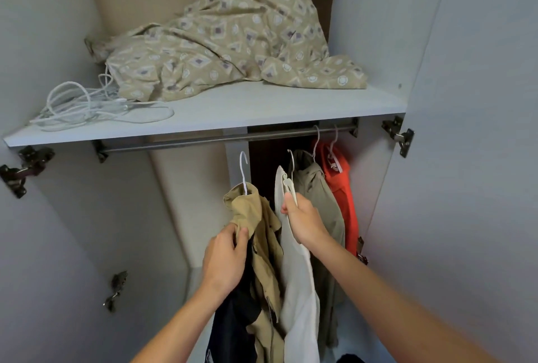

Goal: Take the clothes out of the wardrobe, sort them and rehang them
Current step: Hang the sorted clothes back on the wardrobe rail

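Note:
My left hand [225,260] grips a tan garment [263,249] on a white wire hanger [244,169], held below the rail and off it. A dark garment [233,322] hangs under that hand. My right hand [302,218] grips the white hanger [289,185] of a cream garment [298,290], also below the rail. On the metal rail [203,141] at the right hang a khaki garment [317,188] and an orange-red garment [342,179].
A shelf [233,106] above the rail carries a crumpled patterned beige cloth [233,36] and several white wire hangers [87,103]. Both wardrobe doors stand open, left [58,231] and right [465,159], with dark hinges on them.

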The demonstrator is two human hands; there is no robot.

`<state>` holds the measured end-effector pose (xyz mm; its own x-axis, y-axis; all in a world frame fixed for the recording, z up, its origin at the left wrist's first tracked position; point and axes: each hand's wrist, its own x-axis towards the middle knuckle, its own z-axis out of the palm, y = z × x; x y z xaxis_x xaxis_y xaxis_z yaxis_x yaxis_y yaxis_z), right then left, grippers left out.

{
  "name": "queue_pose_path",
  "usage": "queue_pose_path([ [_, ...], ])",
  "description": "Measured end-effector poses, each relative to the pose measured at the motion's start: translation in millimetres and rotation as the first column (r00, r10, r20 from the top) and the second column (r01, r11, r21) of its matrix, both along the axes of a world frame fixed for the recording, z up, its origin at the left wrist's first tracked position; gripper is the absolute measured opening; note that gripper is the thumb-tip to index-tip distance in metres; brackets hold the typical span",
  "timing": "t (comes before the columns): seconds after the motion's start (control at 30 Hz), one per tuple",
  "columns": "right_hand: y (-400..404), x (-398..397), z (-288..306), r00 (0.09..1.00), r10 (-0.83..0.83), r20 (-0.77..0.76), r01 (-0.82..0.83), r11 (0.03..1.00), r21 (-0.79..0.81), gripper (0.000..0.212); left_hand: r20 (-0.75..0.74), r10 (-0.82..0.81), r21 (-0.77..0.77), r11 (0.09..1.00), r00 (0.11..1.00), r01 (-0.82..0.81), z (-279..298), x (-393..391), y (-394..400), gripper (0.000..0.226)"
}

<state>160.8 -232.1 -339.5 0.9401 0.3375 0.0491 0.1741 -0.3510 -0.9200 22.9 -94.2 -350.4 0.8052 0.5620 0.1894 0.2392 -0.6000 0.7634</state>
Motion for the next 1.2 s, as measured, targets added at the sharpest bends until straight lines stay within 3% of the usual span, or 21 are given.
queue_pose_path([
  [0.37,24,83,-6,0.993,-0.009,-0.115,0.02,0.995,0.094,0.048,0.028,0.046,0.018,0.999,0.999,-0.046,10,91,-3,0.043],
  [0.7,22,142,1,0.991,-0.058,-0.12,0.072,0.991,0.109,0.055,0.042,0.075,0.09,0.993,0.996,-0.078,13,145,12,0.044],
  [0.9,33,164,1,0.989,-0.065,-0.129,0.076,0.994,0.078,0.061,-0.001,0.054,0.157,0.986,0.999,-0.053,-4,180,16,0.041],
  [1.2,36,186,-10,0.957,-0.084,-0.276,0.103,0.993,0.055,0.064,-0.069,0.031,0.222,0.975,0.997,-0.014,-33,193,14,0.04],
])
